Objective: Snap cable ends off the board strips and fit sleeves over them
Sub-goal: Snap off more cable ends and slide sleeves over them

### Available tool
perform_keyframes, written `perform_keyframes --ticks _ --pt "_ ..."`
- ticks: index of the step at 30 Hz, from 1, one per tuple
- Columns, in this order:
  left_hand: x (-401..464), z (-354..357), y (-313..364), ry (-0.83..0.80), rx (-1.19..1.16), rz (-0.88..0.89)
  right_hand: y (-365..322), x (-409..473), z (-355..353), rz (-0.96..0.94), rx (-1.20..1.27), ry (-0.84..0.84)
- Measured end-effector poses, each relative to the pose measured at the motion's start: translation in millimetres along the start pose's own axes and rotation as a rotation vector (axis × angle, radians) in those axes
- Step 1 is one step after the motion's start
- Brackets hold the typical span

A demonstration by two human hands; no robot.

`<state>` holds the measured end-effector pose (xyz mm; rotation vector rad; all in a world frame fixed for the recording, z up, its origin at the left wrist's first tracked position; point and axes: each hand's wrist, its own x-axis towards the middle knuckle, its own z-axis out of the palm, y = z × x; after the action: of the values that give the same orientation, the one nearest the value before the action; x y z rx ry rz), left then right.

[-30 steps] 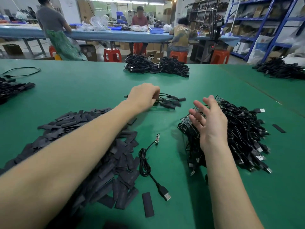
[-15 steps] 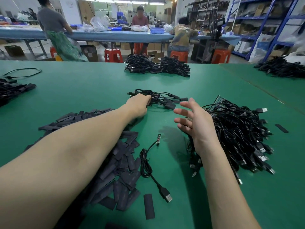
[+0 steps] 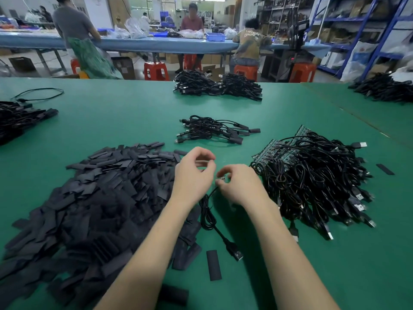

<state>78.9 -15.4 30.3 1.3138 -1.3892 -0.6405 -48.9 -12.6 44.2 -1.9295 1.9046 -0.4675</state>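
Right hand (image 3: 240,186) pinches the cable (image 3: 209,217) end beside the sleeve pile (image 3: 100,198); left hand (image 3: 193,173) fingers curl loosely, holding nothing

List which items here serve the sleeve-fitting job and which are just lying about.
In use: single cable, its board end pinched by right hand; left hand; sleeve pile; board-strip cable heap; sleeved bundle.

Idle: far cable piles; red stools.

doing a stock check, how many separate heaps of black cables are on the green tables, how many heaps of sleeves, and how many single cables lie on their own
Cable heaps: 5 (unprocessed heap, small sleeved bunch, far heap, left-edge heap, right-table heap)
Sleeve heaps: 1
Single cables: 2 (one at the hands, one far left)
Total: 8
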Motion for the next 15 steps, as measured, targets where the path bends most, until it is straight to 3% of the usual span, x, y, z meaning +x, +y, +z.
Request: perform_keyframes --ticks 4,9,12,15 --pt "-6.8 -2.5 -5.1 -0.062 -0.037 0.006 -0.3 -0.5 8.5 0.094 0.142 0.068" --pt "-15.5 -0.7 -10.6 -0.039 -0.126 -0.072 0.6 3.8 0.1 0.136 0.631 0.016" --pt "-20.0 8.8 -5.8 -0.093 -0.307 -0.202 2.9 4.4 -11.1 0.137 0.944 -0.043" --pt "-17.8 10.7 1.6 -0.148 -0.544 -0.303 9.2 2.8 -21.9 0.127 1.022 -0.119"
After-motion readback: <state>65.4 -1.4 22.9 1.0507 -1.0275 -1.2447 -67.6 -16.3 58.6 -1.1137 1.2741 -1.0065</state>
